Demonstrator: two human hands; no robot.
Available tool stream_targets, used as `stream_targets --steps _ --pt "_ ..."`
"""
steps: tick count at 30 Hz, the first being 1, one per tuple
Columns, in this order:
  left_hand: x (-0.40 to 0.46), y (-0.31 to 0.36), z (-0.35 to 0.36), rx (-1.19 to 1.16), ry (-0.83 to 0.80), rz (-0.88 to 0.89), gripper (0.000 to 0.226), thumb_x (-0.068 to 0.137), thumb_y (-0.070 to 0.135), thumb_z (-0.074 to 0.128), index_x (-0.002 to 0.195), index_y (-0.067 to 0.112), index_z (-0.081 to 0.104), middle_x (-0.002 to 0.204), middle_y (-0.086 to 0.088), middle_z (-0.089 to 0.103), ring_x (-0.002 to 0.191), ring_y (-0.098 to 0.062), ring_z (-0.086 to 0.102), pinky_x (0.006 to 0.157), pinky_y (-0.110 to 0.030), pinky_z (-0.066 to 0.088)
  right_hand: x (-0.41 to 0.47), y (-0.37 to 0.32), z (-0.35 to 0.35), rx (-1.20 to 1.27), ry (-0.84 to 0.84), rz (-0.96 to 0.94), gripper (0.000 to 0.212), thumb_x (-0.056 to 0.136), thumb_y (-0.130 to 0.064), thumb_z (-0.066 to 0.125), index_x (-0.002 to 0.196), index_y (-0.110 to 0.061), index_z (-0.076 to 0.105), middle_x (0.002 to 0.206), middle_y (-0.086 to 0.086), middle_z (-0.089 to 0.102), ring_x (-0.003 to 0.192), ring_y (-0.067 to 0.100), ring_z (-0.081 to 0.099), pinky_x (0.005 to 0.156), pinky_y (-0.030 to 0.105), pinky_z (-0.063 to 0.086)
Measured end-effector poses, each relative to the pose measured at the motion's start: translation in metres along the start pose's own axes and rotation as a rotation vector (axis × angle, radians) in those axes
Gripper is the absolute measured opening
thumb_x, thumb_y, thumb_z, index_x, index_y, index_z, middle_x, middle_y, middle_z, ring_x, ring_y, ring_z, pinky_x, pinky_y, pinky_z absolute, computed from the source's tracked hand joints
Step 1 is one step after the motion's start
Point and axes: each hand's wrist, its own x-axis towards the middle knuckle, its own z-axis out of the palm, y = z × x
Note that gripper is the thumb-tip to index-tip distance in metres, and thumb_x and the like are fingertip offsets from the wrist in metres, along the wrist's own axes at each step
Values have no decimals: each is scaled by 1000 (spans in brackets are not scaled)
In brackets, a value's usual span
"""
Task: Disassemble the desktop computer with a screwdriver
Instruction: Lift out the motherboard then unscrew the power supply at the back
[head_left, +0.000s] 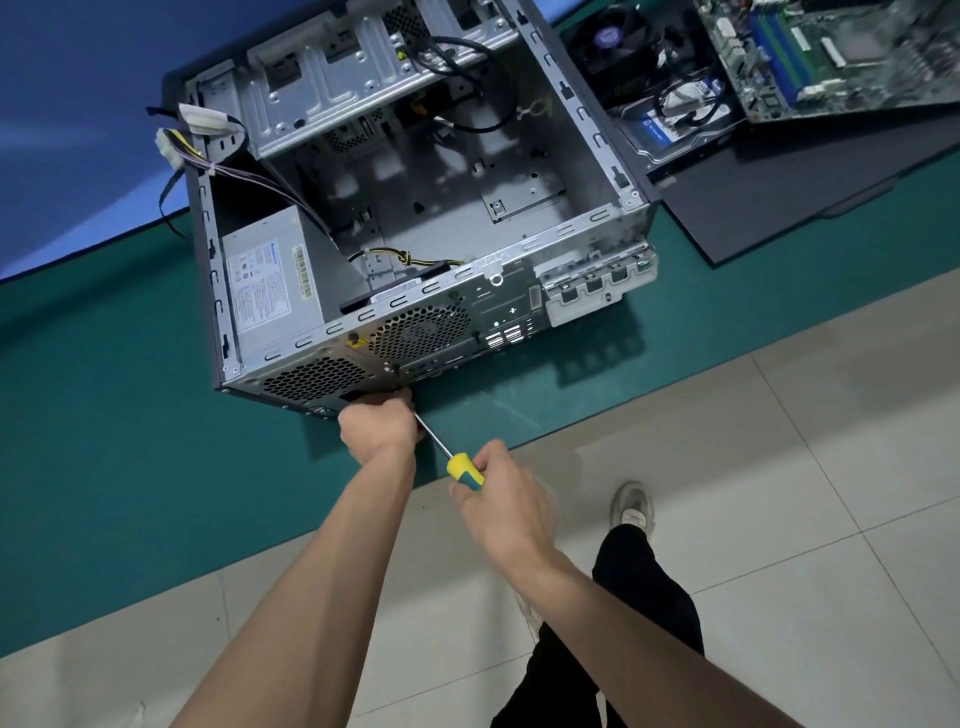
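Unscrewing rear panel of computer case
Left hand gripped the case's lower edge; right hand held the screwdriver, both arms outstretched.

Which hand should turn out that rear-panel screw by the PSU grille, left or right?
Right. The right hand already grips the screwdriver, whose shaft runs up toward the case rear panel. The left hand is braced at the panel's lower edge, hiding the tip.

An open grey metal desktop computer case lies on its side on the green counter; a yellow-handled screwdriver angles toward its perforated rear panel.
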Motion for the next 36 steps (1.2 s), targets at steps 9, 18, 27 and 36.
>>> stream_targets --steps 9,18,27,36 --pt "-22 -3 -12 -1 -174 56 12 90 5 51 80 3 58 68 -13 60 51 -18 54 43 -27 53 1 19 -46 -200 56 -131 11 90 -21 48 101 -18 46 107 3 61 98 28 56 73 33 32" --pt "-80 37 -53 415 -378 861 10 86 15 60 80 22 65 67 11 62 62 -10 56 62 -25 43 6 -30 -123 -52 98 -255 29 76 -48 60 62 -24 48 63 -4 60 70 23 58 61 30 42" --pt "-130 132 -49 438 -269 1478 15 87 13 64 100 8 70 92 -4 72 81 -25 65 71 -34 51 -4 -91 -206 432 89 -380 18 80 -29 72 65 -27 62 46 -13 52 45 5 42 49 24 37" --pt "-163 187 8 435 -279 1697 11 81 19 62 82 13 72 66 1 65 56 -19 61 46 -29 50 21 -88 -279 617 175 -344 15 85 -11 68 70 -11 66 39 -10 45 40 8 38 43 21 33"
